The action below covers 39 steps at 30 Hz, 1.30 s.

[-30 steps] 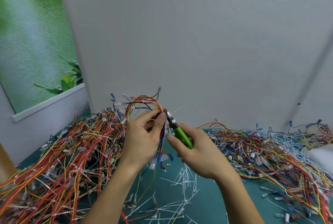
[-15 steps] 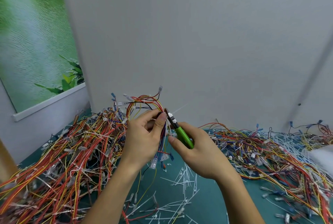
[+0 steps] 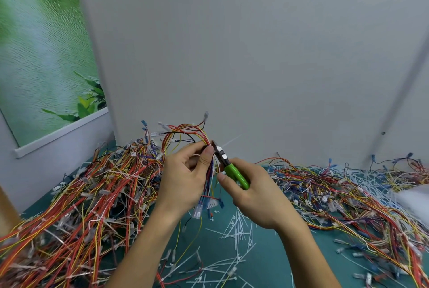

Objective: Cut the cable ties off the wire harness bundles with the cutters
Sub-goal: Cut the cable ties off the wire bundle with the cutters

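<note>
My left hand (image 3: 185, 174) grips a wire harness bundle (image 3: 188, 131) of red, yellow and black wires, held upright above the table with its connectors hanging below my palm. My right hand (image 3: 253, 192) holds the green-handled cutters (image 3: 234, 173), whose dark jaws touch the bundle right beside my left thumb. A thin white cable tie tail (image 3: 231, 140) sticks out to the upper right from that spot. Whether the jaws are closed on the tie is hidden by my thumb.
A big heap of tied harnesses (image 3: 76, 195) covers the left of the green table (image 3: 313, 253). Another spread of wires (image 3: 348, 190) lies at the right. Several cut white ties (image 3: 234, 234) litter the middle. A grey wall stands close behind.
Almost nothing differs; both hands keep their hold, and the cutters' jaws stay against the bundle with only a slight shift.
</note>
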### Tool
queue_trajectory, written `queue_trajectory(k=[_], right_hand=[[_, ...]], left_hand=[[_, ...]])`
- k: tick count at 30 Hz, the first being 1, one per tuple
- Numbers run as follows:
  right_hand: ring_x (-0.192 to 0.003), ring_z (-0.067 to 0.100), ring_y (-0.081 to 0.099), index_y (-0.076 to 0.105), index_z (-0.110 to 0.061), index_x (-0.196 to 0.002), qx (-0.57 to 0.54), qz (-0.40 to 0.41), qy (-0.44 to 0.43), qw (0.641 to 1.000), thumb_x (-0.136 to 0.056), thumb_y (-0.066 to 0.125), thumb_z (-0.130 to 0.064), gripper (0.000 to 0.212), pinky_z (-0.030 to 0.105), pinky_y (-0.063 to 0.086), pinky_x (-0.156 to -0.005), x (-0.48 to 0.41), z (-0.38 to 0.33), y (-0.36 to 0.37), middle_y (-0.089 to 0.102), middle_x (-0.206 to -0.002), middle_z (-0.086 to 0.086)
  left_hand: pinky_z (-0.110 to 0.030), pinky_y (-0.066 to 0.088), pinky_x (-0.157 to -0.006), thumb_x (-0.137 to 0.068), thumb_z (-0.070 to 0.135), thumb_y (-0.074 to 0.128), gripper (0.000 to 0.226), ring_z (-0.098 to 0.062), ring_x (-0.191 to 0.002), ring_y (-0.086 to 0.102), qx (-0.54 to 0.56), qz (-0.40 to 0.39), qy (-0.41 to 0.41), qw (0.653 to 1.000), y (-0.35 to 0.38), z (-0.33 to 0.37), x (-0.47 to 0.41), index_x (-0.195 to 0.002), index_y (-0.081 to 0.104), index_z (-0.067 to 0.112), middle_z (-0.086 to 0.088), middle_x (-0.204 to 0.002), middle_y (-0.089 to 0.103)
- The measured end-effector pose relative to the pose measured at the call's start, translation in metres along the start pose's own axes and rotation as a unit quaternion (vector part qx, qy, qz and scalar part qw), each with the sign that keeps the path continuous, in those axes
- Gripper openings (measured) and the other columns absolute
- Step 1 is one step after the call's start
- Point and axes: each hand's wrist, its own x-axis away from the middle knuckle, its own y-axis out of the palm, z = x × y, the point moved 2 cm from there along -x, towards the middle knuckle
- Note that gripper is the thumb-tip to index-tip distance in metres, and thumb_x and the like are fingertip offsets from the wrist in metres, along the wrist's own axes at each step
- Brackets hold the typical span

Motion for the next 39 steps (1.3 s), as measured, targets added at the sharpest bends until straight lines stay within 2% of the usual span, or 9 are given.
queue_trajectory(k=[5,8,11,14,17,19,26,35,39], right_hand=[[-0.058,0.006,0.049,0.059,-0.038,-0.094,0.010,-0.008,-0.003,1.000,-0.101,0.062,-0.043,0.009,0.018,0.039,-0.057,-0.0001,0.0010,-0.0017,0.057,-0.070,-0.015],[-0.062,0.011,0.053,0.058,-0.036,-0.098,0.019,-0.012,-0.007,1.000,-0.101,0.061,-0.043,0.009,0.026,0.045,-0.059,-0.0001,0.0016,-0.0002,0.056,-0.072,-0.010],[-0.074,0.016,0.065,0.057,-0.039,-0.110,0.005,-0.041,0.004,0.999,-0.100,0.062,-0.045,0.013,0.039,0.058,-0.071,0.0004,0.0007,0.0024,0.063,-0.081,-0.007],[-0.073,0.011,0.064,0.056,-0.042,-0.113,0.011,-0.049,-0.001,0.999,-0.100,0.062,-0.046,0.015,0.032,0.056,-0.070,-0.0002,0.0008,0.0029,0.064,-0.084,-0.013],[-0.067,0.007,0.055,0.056,-0.041,-0.107,0.025,-0.028,-0.016,0.999,-0.101,0.061,-0.044,0.008,0.014,0.042,-0.062,-0.0004,0.0019,0.0035,0.059,-0.078,-0.020],[-0.064,0.007,0.049,0.057,-0.040,-0.100,0.028,-0.005,-0.024,0.999,-0.102,0.060,-0.042,0.004,0.013,0.038,-0.058,0.0000,0.0007,0.0041,0.056,-0.072,-0.019],[-0.064,0.002,0.052,0.063,-0.034,-0.105,0.035,0.017,-0.020,0.999,-0.100,0.064,-0.044,0.012,0.009,0.038,-0.059,-0.0004,0.0015,0.0008,0.057,-0.072,-0.028],[-0.064,0.005,0.052,0.054,-0.042,-0.113,0.022,-0.020,-0.011,1.000,-0.098,0.066,-0.044,0.019,0.015,0.041,-0.061,-0.0004,0.0003,0.0034,0.055,-0.070,-0.017],[-0.069,0.007,0.056,0.052,-0.044,-0.112,0.009,-0.051,-0.013,0.999,-0.098,0.065,-0.042,0.020,0.019,0.046,-0.064,0.0005,-0.0030,0.0062,0.059,-0.085,-0.015]], left_hand=[[-0.043,0.058,-0.064,-0.097,0.031,0.062,0.014,-0.022,-0.071,0.073,-0.001,-0.004,-0.004,1.000,0.0008,0.0015,0.0009,-0.096,0.074,0.023,0.005,-0.081,0.076],[-0.042,0.058,-0.064,-0.098,0.029,0.063,0.013,-0.022,-0.071,0.073,-0.004,-0.001,-0.004,1.000,-0.0008,-0.0003,0.0000,-0.096,0.074,0.024,0.005,-0.081,0.076],[-0.031,0.061,-0.063,-0.098,0.028,0.063,0.011,-0.017,-0.074,0.074,-0.003,-0.005,-0.002,1.000,-0.0002,-0.0014,-0.0005,-0.095,0.074,0.028,0.007,-0.084,0.077],[-0.023,0.059,-0.066,-0.099,0.028,0.061,0.014,-0.010,-0.077,0.075,-0.007,-0.008,0.004,1.000,0.0015,-0.0019,-0.0002,-0.096,0.074,0.030,0.010,-0.086,0.077],[-0.035,0.062,-0.068,-0.099,0.030,0.061,0.015,-0.014,-0.076,0.075,-0.008,-0.003,-0.001,1.000,0.0029,-0.0030,0.0006,-0.096,0.075,0.032,0.008,-0.085,0.077],[-0.044,0.061,-0.070,-0.099,0.031,0.061,0.013,-0.019,-0.076,0.074,-0.008,0.001,-0.005,1.000,0.0034,-0.0028,0.0010,-0.097,0.074,0.032,0.006,-0.083,0.076],[-0.045,0.061,-0.068,-0.099,0.035,0.060,0.013,-0.019,-0.075,0.074,-0.012,-0.002,0.011,1.000,0.0030,-0.0006,0.0017,-0.099,0.074,0.035,0.004,-0.084,0.076],[-0.050,0.058,-0.066,-0.100,0.036,0.061,0.013,-0.025,-0.073,0.072,-0.017,0.001,0.018,1.000,0.0005,-0.0008,-0.0006,-0.097,0.073,0.035,0.001,-0.083,0.075],[-0.047,0.059,-0.069,-0.099,0.033,0.062,0.020,-0.021,-0.075,0.074,-0.014,-0.001,0.011,1.000,0.0003,0.0012,-0.0021,-0.095,0.073,0.049,0.007,-0.087,0.077]])
